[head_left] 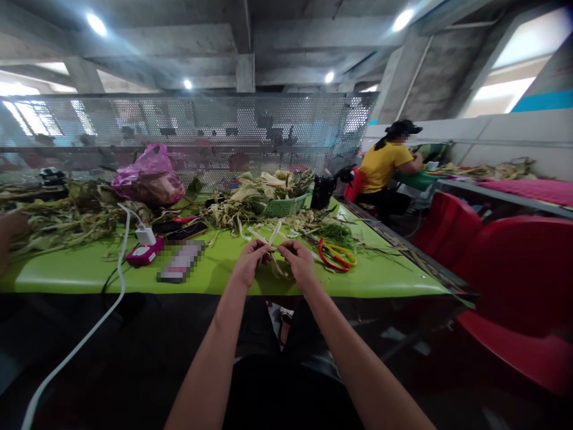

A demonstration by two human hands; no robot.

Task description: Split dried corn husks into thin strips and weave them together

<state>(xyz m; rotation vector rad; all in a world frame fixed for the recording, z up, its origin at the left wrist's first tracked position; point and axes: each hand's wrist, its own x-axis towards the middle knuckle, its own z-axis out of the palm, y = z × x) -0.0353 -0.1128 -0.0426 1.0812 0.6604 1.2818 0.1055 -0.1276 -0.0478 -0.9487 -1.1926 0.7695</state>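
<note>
Between my two hands, over the near edge of the green table, is a small bundle of pale dried husk strips. My left hand pinches the bundle from the left, thumb against fingers. From the right, my right hand pinches the same strips near their crossing. Some strip ends stick up above my fingers and others hang below. Just right of my right hand lie scissors with red and yellow handles. Behind my hands a green basket is heaped with dried husks.
A phone, a magenta power strip with a white cable, and a pink plastic bag are on the left. Green threads lie behind the scissors. A co-worker in yellow sits at right, beyond red chairs. Another person's hand shows far left.
</note>
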